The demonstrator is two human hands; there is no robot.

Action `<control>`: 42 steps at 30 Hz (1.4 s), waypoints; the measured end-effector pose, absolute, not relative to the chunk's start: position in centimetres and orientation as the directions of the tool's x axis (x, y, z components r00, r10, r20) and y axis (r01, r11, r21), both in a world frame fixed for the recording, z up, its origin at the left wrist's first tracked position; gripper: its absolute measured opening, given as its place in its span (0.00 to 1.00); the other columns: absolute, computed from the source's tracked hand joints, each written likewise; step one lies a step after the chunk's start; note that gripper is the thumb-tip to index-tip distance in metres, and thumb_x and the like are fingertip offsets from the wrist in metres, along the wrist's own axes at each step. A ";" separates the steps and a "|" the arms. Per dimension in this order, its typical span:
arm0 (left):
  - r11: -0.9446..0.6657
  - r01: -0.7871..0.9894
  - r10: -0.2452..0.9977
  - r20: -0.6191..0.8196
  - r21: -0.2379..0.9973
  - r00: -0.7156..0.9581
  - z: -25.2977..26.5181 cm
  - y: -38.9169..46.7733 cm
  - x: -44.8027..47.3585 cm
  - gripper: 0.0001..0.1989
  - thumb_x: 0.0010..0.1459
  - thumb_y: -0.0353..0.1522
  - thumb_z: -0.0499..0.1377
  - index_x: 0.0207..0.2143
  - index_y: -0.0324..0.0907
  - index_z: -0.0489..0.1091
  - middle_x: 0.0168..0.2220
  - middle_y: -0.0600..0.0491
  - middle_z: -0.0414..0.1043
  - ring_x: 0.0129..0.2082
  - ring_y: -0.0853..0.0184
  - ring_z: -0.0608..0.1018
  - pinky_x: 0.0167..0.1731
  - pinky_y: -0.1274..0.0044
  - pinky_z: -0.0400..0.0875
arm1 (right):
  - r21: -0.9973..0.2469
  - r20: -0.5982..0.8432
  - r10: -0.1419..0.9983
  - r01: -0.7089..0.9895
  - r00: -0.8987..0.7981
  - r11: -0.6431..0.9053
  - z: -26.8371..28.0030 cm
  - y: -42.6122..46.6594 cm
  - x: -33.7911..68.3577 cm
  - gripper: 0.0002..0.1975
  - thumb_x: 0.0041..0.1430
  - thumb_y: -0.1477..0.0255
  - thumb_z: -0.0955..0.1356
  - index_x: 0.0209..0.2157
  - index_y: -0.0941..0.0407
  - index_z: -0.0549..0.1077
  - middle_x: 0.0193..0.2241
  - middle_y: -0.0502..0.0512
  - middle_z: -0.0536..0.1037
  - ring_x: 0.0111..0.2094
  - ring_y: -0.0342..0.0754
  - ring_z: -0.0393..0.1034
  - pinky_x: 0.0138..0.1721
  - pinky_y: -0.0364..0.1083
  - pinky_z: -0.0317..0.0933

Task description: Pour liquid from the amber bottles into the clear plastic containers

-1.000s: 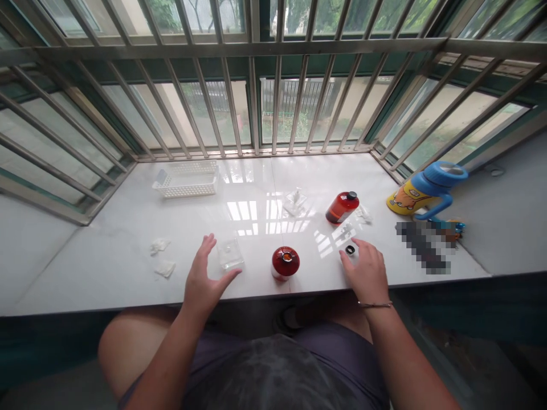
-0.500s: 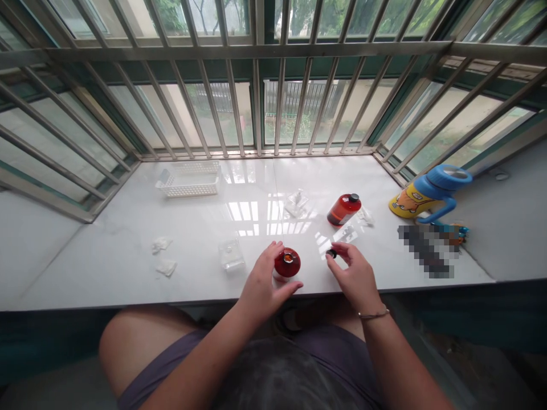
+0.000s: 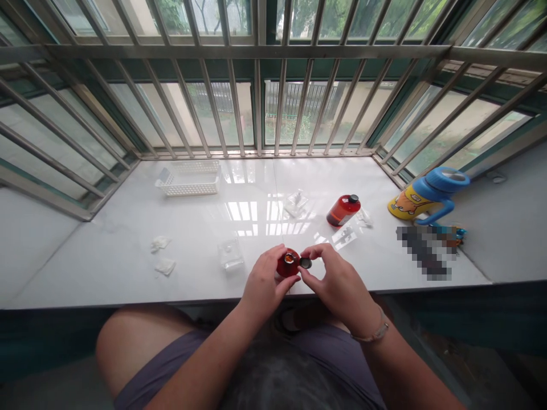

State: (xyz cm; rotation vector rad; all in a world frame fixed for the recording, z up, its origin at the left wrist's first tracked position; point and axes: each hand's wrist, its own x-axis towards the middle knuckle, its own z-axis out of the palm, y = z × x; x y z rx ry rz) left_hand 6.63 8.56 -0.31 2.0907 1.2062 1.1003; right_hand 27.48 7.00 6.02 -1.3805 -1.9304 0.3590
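A red bottle (image 3: pixel 287 265) with an uncovered mouth stands near the front edge of the white counter (image 3: pixel 106 279). My left hand (image 3: pixel 264 278) is wrapped around its left side, thumb across the front. Between the thumb and fingertips of my right hand (image 3: pixel 335 279) is a black bottle cap (image 3: pixel 305 263), tilted so that its hollow underside shows. The cap is close beside the bottle's right shoulder; whether they touch I cannot tell. A second red bottle (image 3: pixel 343 210), with its black cap on, is farther back on the right.
A clear plastic box (image 3: pixel 230 254) sits left of my hands, with crumpled white tissues (image 3: pixel 160 244) beyond it. At the back left is a white basket (image 3: pixel 190 179). A clear packet (image 3: pixel 296 204) lies behind the bottle. To the right stands a blue and yellow flask (image 3: pixel 427 193).
My right hand has moved left with the cap, from apart on the right to right beside the open bottle. The cap has turned its underside into view. My left hand stays around the bottle.
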 end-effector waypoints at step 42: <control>-0.414 0.431 0.908 0.332 0.802 0.254 -0.2 8.9 6.6 0.33 0.61 0.32 0.72 0.66 0.52 0.67 0.64 0.45 0.75 0.65 0.50 0.78 0.65 0.52 0.74 | -0.812 0.334 0.942 0.503 -0.013 0.295 3.5 6.6 25.3 0.27 0.67 0.61 0.75 0.62 0.48 0.65 0.59 0.61 0.77 0.61 0.59 0.74 0.64 0.63 0.70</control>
